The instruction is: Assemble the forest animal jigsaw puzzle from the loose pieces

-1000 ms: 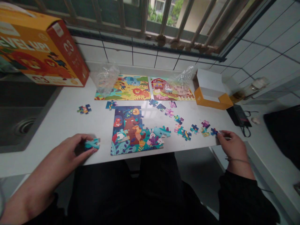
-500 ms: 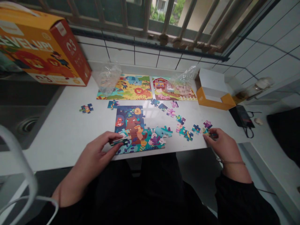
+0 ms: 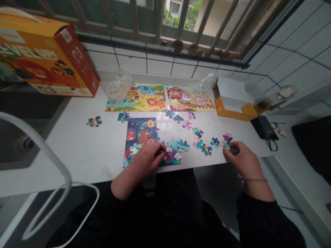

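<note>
A partly joined jigsaw puzzle (image 3: pixel 141 129) with a bear, a rabbit and plants lies near the counter's front edge. Over its lower middle, my left hand (image 3: pixel 148 156) pinches a puzzle piece (image 3: pixel 162 152), seen almost edge-on; the hand covers part of the picture. My right hand (image 3: pixel 239 155) is at the right end of the loose pieces, its fingers closed on a yellowish puzzle piece (image 3: pixel 226 145). Beside it lie a purple piece (image 3: pixel 227 137) and a dark blue piece (image 3: pixel 215 142). More loose pieces (image 3: pixel 206 149) are spread between the puzzle and this hand.
Two finished-looking picture boards (image 3: pixel 152 100) lie along the wall, with crumpled clear plastic (image 3: pixel 120 88) on them. An orange puzzle box (image 3: pixel 51 58) stands back left beside a sink (image 3: pixel 26 144). A small open box (image 3: pixel 234 103) sits back right. A white cable (image 3: pixel 54 155) loops at the left.
My left hand has moved right across the puzzle, from its left side to its lower middle, still pinching a piece. My right hand stays nearly in place at the right-hand pieces.
</note>
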The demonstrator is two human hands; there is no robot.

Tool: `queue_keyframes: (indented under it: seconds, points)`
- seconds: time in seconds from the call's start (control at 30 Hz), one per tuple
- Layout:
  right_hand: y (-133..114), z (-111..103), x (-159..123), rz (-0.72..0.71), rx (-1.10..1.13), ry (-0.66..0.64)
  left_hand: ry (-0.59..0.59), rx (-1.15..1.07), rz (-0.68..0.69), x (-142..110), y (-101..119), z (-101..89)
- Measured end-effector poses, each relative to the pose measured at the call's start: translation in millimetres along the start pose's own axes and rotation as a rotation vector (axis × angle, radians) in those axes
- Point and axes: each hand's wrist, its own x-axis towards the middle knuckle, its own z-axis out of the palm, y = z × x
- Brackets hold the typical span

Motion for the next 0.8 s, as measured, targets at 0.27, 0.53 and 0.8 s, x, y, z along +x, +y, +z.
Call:
queue_keyframes:
  seconds: [0.27,0.53,0.8]
  points:
    - [0,1,0,0.001,0.011,0.012,0.018,0.125,0.041,12,-17,14.3]
    - [3,4,-3,0.005,0.011,0.015,0.065,0.137,0.038,7,-16,11.2]
    - [2,3,-2,0.032,-0.001,-0.01,0.083,0.144,0.02,1,-16,4.8]
